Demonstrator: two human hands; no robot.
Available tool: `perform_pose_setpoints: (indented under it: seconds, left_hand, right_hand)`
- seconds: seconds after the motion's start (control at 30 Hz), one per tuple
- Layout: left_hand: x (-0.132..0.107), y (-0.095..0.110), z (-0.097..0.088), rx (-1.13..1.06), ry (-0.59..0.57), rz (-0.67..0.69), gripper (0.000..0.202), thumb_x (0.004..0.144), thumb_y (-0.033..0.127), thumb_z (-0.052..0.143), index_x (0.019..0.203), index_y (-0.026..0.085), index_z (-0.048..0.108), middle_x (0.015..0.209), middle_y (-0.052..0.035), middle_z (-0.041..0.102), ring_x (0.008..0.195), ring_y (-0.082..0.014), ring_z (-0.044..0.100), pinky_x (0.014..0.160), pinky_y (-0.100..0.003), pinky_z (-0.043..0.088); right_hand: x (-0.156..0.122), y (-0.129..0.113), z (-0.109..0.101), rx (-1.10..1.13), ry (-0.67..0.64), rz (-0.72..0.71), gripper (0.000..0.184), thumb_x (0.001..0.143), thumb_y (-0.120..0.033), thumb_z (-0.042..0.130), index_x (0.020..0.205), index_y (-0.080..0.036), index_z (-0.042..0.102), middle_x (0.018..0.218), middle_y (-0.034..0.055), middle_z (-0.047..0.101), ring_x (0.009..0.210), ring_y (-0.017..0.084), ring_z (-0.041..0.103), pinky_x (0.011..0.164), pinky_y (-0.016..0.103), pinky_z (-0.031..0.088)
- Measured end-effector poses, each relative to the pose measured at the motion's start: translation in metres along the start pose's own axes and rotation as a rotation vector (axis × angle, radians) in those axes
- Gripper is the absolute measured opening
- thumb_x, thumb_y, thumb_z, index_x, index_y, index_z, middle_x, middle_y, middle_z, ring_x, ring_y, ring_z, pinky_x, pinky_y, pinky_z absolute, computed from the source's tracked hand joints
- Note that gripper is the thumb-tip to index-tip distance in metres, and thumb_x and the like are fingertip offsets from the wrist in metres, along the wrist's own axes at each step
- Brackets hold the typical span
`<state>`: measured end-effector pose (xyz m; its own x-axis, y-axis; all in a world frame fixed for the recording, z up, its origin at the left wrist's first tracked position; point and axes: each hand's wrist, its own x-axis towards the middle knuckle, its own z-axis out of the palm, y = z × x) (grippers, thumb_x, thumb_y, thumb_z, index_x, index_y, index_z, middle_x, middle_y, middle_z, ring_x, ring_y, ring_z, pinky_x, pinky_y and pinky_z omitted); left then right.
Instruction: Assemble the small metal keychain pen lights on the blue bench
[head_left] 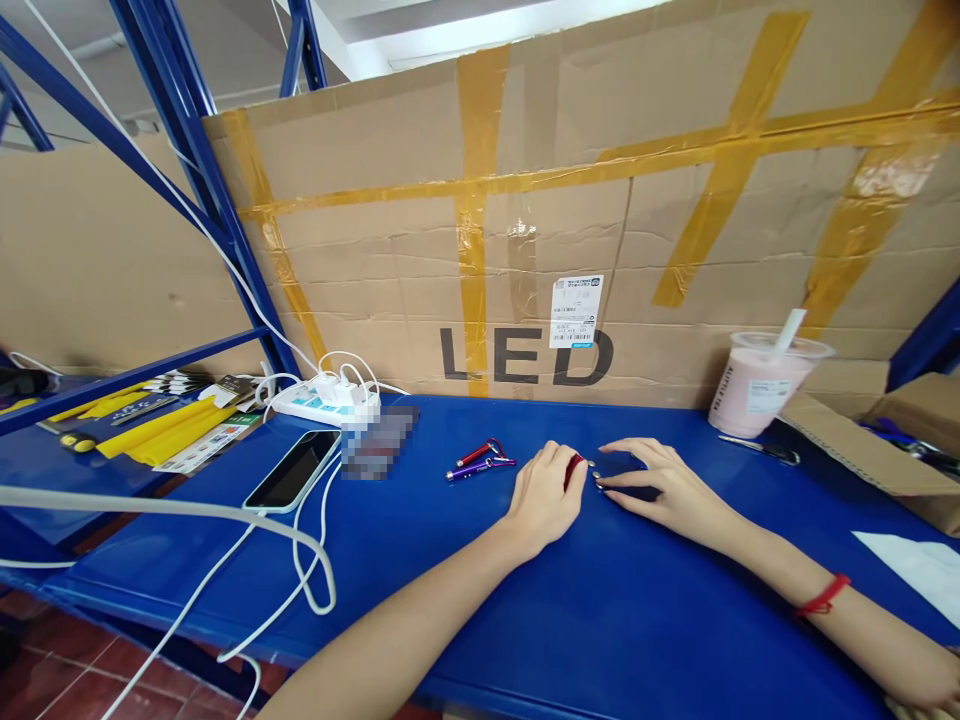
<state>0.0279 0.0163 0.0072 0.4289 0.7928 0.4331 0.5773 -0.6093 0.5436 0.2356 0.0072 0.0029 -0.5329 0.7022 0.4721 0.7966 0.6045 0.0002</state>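
My left hand, knuckles up, curls its grip around a red object at mid counter; my right hand holds its grip parted, thumb beside small metal pieces.

Red object sits mostly hidden by the left hand, shiny bits near the right hand are too small to identify, a flat item (beside the phone) is pixelated, and white sheet runs off the right edge.
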Motion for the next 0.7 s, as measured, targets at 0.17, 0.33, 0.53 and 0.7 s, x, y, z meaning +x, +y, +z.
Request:
perform_pose_setpoints:
  seconds: [0.17,0.33,0.53,0.7]
  left_hand:
    - [-0.0004,-0.0003,-0.0002,-0.005,0.014,0.009,0.020,0.094,0.028,0.034,0.087,0.018,0.050,0.091,-0.0016,0.054,0.083,-0.0132,0.054,0.074,-0.025,0.044]
    - [-0.0008,-0.0018,0.0015,0.003,0.031,0.020,0.021,0.094,0.028,0.034,0.087,0.018,0.050,0.091,-0.0017,0.054,0.084,-0.0131,0.054,0.075,-0.025,0.043]
    - [-0.0005,-0.0015,-0.0003,0.002,0.037,0.044,0.021,0.093,0.029,0.034,0.086,0.017,0.049,0.090,-0.0014,0.053,0.082,-0.0130,0.053,0.073,-0.025,0.043]
    - [-0.0009,-0.0015,-0.0001,0.004,0.037,0.070,0.020,0.092,0.030,0.036,0.086,0.017,0.049,0.090,-0.0014,0.053,0.081,-0.0129,0.053,0.071,-0.024,0.043]
  right_hand:
    - [0.0006,-0.0058,0.0005,0.046,0.008,0.002,0.026,0.087,-0.040,0.048,0.099,-0.030,0.069,0.117,0.0073,0.053,0.109,0.024,0.048,0.088,0.043,0.042]
    - [-0.0003,-0.0057,0.0026,0.098,0.009,-0.008,0.024,0.086,-0.039,0.049,0.092,-0.028,0.071,0.115,0.0072,0.054,0.108,0.023,0.048,0.090,0.044,0.042]
    - [-0.0006,-0.0034,0.0046,0.132,-0.024,0.006,0.025,0.087,-0.039,0.049,0.096,-0.028,0.069,0.115,0.0060,0.054,0.108,0.021,0.047,0.092,0.041,0.041]
    - [0.0015,-0.0019,0.0044,0.170,-0.032,0.004,0.024,0.086,-0.039,0.050,0.090,-0.026,0.070,0.112,0.0062,0.055,0.105,0.021,0.049,0.090,0.041,0.041]
